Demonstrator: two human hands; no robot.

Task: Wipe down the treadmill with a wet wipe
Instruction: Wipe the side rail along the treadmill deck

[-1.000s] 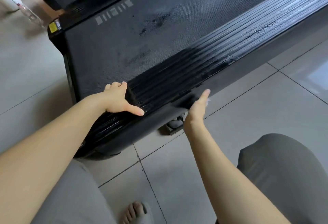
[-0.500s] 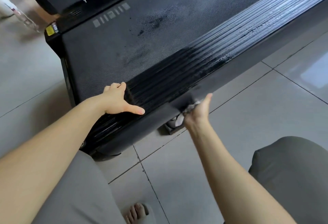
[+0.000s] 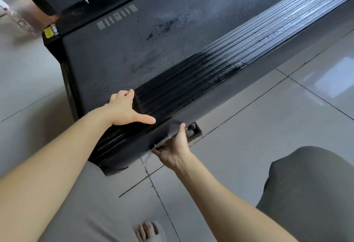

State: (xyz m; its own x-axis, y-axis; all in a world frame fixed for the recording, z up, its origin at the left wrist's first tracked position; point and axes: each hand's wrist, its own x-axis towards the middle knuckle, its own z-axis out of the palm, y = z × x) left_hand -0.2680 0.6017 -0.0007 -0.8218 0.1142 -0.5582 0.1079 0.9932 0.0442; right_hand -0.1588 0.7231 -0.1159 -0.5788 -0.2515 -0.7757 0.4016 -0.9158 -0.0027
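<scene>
1. Head camera, looking down: a person crouches beside a black treadmill (image 3: 153, 46) on a grey tiled floor (image 3: 268, 130), with one sandalled foot (image 3: 148, 230) showing at the bottom edge.
2. The left hand (image 3: 128, 109) rests on the ribbed side rail (image 3: 191, 80) near its end. Its thumb lies flat along the ribs. The fingers bend toward the running belt (image 3: 118, 53) with their tips hidden, so I cannot tell whether they hook an edge. It appears to be bracing.
3. The right hand (image 3: 173, 148) sits lower, at the rail's outer side face (image 3: 239, 82). Its fingers and thumb are closed on a crumpled grey wet wipe (image 3: 172, 129), which is pressed against that face. A loose tail of the wipe hangs toward the floor.
4. The near stretch of the rail is glossy, dark and wet. The far stretch is dull and streaked with dust, and the belt shows dusty patches.
5. The step in hand seems to be wiping the outer side face at the near end, with much of the treadmill not yet cleaned.
6. The next move likely calls for sliding the wipe along the side face with flat, even pressure. It should steer around the small foot bracket (image 3: 196, 129) just beside the hand. The wipe looks soiled, so it may need refolding.
</scene>
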